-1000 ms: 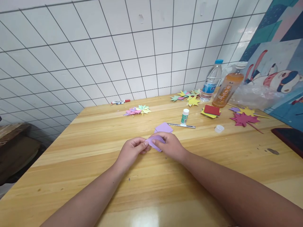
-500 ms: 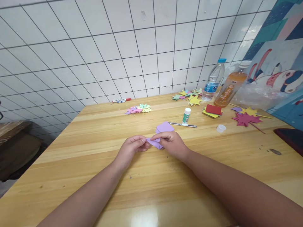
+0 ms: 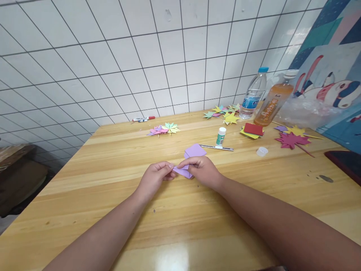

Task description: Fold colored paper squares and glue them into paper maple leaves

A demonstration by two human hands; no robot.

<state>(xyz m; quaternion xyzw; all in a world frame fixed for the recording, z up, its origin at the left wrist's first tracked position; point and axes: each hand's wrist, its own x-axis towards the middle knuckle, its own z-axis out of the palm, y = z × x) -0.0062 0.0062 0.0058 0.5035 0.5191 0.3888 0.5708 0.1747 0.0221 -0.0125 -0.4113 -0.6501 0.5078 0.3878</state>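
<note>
Between my hands is a folded piece of purple paper, held just above the wooden table. My left hand pinches its left tip between thumb and fingers. My right hand grips the right part, its index finger lying along the upper fold; its thumb is mostly hidden. Just behind my right hand lies more purple paper, flat on the table. A silver-and-black pen-like tool rests beside that paper, and a glue stick with a green label stands upright behind it.
Paper leaves lie in a left cluster, a back cluster and around a dark red leaf. Red and yellow paper is stacked near a water bottle and an orange drink bottle. A clear cap and markers also lie here.
The view has shifted slightly. Both hands keep their hold on the purple paper, and the right index finger has moved a little along the fold towards the left tip.
</note>
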